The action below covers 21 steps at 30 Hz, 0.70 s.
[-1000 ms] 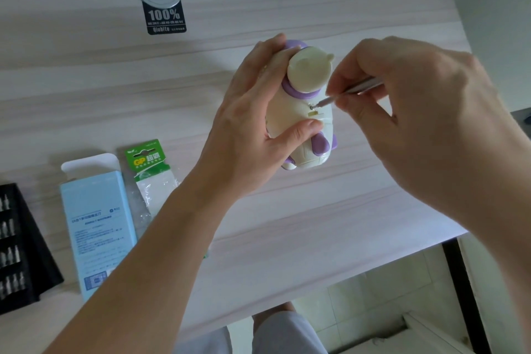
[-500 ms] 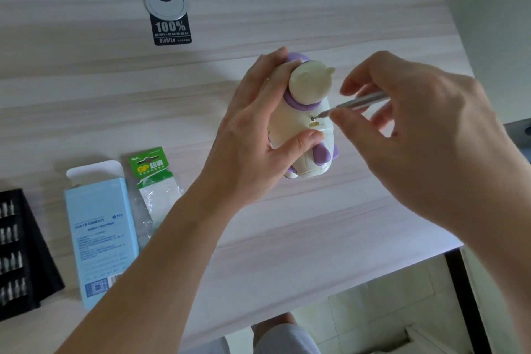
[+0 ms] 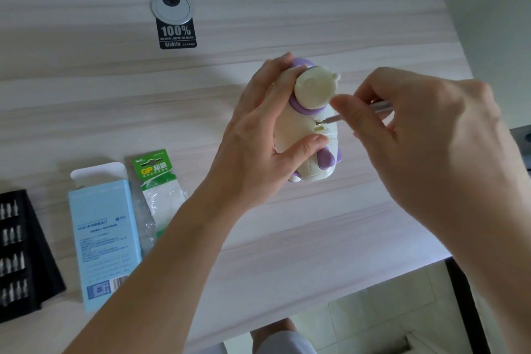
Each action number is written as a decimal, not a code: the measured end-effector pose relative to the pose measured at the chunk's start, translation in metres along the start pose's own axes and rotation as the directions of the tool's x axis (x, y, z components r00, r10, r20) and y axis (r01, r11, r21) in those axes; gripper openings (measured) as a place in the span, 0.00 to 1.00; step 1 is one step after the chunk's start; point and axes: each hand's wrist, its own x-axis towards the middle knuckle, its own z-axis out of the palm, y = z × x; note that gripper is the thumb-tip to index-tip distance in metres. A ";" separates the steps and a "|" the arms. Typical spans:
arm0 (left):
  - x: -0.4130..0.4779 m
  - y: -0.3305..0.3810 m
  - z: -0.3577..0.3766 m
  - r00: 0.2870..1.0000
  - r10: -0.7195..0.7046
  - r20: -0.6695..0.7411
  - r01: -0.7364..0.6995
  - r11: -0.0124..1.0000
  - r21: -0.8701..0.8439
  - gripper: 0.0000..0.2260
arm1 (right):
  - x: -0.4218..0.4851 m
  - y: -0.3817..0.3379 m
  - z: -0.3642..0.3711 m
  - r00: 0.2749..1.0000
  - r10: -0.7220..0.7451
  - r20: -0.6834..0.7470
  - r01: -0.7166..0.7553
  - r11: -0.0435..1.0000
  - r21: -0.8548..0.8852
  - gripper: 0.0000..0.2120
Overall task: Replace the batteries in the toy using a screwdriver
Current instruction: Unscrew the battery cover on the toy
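The person's left hand point(image 3: 258, 146) grips a cream and purple plastic bear-shaped toy point(image 3: 298, 126). The fingers curl round its far side and the thumb presses on the near side of the body. The toy is held above a pale wood-grain table point(image 3: 86, 95), right of centre, with its rounded head pointing away from the person and its purple feet toward them.

The right hand point(image 3: 416, 146) pinches a slim silver metal screwdriver point(image 3: 380, 105) between the thumb and curled fingers. The shaft runs leftward, and its tip sits in a small screw hole on the toy's back, just below the purple collar and above a small slot.

On the table to the left lies a light blue cardboard box point(image 3: 103, 238) with its top flap open. Just beside it on the right is a clear battery pack with a green header card point(image 3: 156, 181). Whether the two touch cannot be told. At the left edge sits a black tray of metal screwdriver bits point(image 3: 17, 253). Farther back a round silver cable grommet point(image 3: 171, 6) is set in the table, and a black label printed "100%" point(image 3: 178, 34) touches its near edge.
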 end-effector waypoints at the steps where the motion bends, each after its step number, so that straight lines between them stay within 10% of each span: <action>1: 0.000 0.000 0.000 1.000 0.003 -0.002 -0.003 1.000 0.002 0.32 | 0.000 0.000 0.000 1.000 0.004 0.006 -0.004 1.000 0.007 0.16; 21: 0.001 -0.001 -0.002 1.000 0.011 0.002 -0.011 0.999 -0.045 0.31 | 0.002 -0.004 0.000 0.996 -0.075 0.057 0.072 0.996 0.051 0.03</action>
